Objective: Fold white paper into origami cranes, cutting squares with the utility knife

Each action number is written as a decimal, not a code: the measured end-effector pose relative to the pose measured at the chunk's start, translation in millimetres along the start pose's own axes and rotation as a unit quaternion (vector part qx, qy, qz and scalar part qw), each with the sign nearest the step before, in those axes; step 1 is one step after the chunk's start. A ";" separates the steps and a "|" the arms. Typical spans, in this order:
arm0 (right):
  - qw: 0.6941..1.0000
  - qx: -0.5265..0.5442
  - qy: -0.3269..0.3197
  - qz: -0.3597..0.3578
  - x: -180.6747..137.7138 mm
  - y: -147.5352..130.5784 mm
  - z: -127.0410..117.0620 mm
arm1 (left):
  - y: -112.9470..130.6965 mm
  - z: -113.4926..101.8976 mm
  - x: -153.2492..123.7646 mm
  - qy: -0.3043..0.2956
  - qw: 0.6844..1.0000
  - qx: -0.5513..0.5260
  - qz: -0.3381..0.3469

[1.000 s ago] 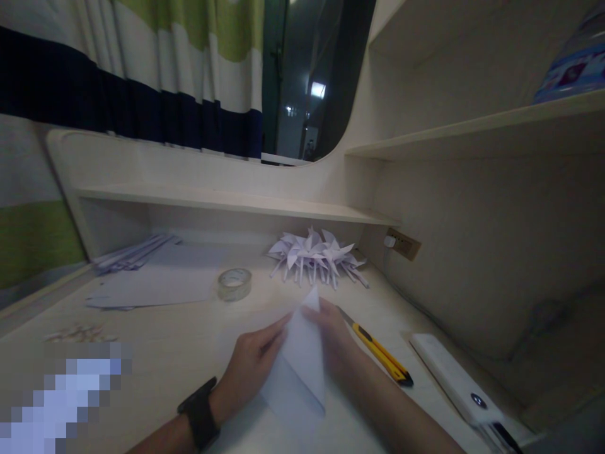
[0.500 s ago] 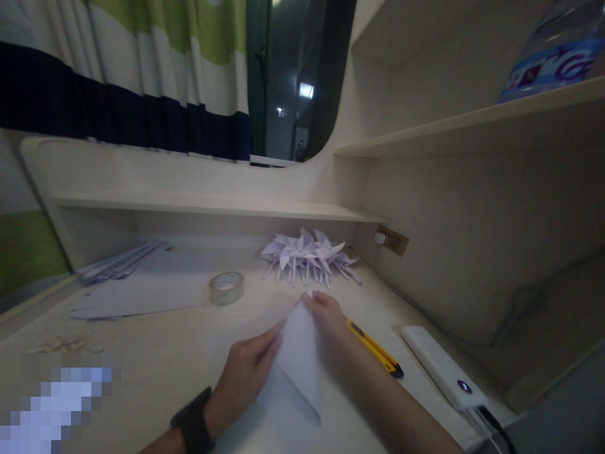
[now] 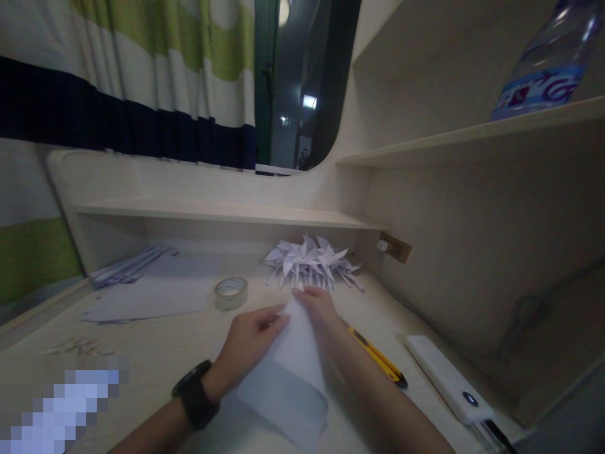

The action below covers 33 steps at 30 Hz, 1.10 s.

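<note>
The right hand (image 3: 322,309) hides part of the paper (image 3: 297,347) — bottle (image 3: 541,85) cropped at top, small pile (image 3: 80,347) blurred

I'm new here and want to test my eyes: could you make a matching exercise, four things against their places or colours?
1. roll of tape
2. cutter knife
3. bottle
4. curled paper

A. on a shelf
B. held by left hand and right hand
C. left of the pinwheels
D. yellow and black

Pairs: 1-C, 2-D, 3-A, 4-B
</note>
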State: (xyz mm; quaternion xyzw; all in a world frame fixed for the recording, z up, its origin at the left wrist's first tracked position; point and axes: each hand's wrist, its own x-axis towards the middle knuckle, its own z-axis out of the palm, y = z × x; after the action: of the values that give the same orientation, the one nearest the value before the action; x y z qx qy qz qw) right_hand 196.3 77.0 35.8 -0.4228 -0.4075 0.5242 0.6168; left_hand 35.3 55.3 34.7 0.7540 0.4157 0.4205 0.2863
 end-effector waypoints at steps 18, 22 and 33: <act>0.973 0.028 -0.096 -0.210 11.2 -58.1 38.3 | 18.0 -19.4 39.4 0.190 0.921 0.142 0.310; 0.973 0.051 -0.081 -0.211 10.4 -60.8 37.6 | 13.9 -25.4 36.4 0.181 0.915 0.148 0.330; 0.974 0.012 -0.074 -0.215 3.5 -76.2 31.8 | 13.0 -30.7 34.0 0.167 0.925 0.107 0.324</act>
State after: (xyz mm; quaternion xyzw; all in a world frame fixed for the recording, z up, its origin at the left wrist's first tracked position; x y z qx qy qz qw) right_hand 189.7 76.4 118.2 -0.2774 -0.5273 0.4141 0.6882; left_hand 23.8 80.9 73.1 0.7924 0.2327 0.5634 -0.0215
